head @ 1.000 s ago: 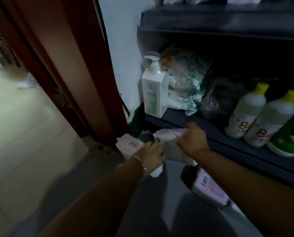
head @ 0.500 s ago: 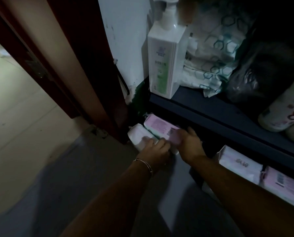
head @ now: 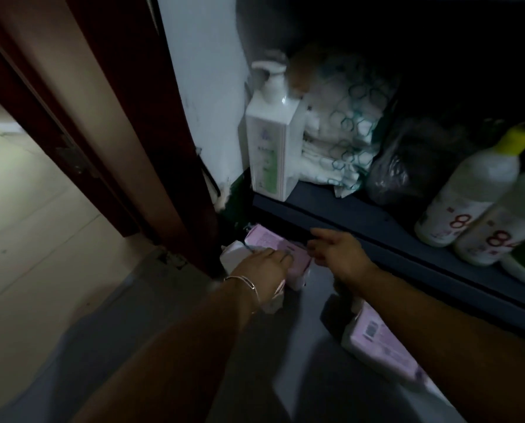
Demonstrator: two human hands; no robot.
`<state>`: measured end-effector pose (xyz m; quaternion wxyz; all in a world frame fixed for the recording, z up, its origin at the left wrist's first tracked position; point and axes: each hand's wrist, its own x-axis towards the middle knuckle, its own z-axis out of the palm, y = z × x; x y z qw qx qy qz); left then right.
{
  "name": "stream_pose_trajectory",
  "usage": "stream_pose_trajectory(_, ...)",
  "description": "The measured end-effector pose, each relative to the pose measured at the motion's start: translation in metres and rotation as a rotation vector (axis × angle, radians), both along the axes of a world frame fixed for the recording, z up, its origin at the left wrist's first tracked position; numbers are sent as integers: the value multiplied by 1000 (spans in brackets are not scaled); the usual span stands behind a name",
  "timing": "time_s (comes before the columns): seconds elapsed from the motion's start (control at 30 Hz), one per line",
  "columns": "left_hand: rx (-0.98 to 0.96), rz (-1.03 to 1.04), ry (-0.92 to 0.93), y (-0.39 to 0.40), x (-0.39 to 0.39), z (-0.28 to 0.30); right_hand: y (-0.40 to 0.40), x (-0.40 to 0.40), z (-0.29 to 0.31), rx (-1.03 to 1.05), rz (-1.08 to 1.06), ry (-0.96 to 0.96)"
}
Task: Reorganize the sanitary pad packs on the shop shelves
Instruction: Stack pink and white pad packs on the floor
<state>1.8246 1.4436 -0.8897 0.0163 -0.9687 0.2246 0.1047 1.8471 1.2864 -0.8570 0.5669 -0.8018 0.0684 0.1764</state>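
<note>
Nearest the camera, two bare forearms were seen reaching forward and down toward the bottom of a dark shelving unit. Low on the right, a pink sanitary pad pack [head: 380, 343] with a barcode was seen lying on the grey bottom shelf [head: 310, 346], partly hidden by the right forearm. A thin bracelet [head: 246, 283] was worn on the left wrist.

Further in, the left hand [head: 264, 264] was laid palm-down on a second pink pad pack [head: 270, 242] at the left end of that bottom shelf, its fingers fairly straight and pressed onto the top — whether any fingertip curled over the far edge could not be told. A white pack [head: 235, 257] was pushed up against the pink one on its left, partly under the hand. The right hand [head: 337, 251] was held just beside the pack's right end, fingers spread and relaxed, nothing gripped — the fingertips were near the front edge of the shelf above [head: 377, 221].

On that upper shelf, a white pump bottle [head: 273, 141] was stood upright at the left end, with a white package printed with teal hexagons [head: 343, 123] behind it. A dark plastic bag [head: 408, 166] was set to the right, then two white bottles with red print, the nearer one [head: 469, 190] capped in yellow. A reddish-brown door frame [head: 117, 117] was seen at the left.
</note>
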Motion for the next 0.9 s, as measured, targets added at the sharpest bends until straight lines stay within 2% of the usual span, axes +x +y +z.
stream_pose_trajectory(0.1, -274, 71, 28, -13, 2, 60, -19, -6, 64, 258, -118, 61)
stream_pose_trajectory(0.17, -442, 108, -9, -26, -1, 106, -36, -14, 110, 386, -145, 34)
stream_pose_trajectory(0.37, -613, 73, -257, -69, -3, 242, -84, -38, 239, 284, -110, -310)
stream_pose_trajectory(0.5, -725, 29, -408, -85, 12, 317, -100, -30, 309, 294, -120, -433)
stream_pose_trajectory(0.57, -731, 22, -434, -88, 27, 344, -106, -12, 332, 189, -150, -520)
stream_pose_trajectory(0.67, -726, 38, -445, -87, 56, 372, -110, 22, 352, -130, -139, -636)
stream_pose_trajectory(0.77, -650, 65, -472, -90, 94, 388, -116, 55, 366, -378, -115, -696)
stream_pose_trajectory(0.9, -525, 116, -605, -103, 139, 401, -129, 93, 378, -645, -137, -794)
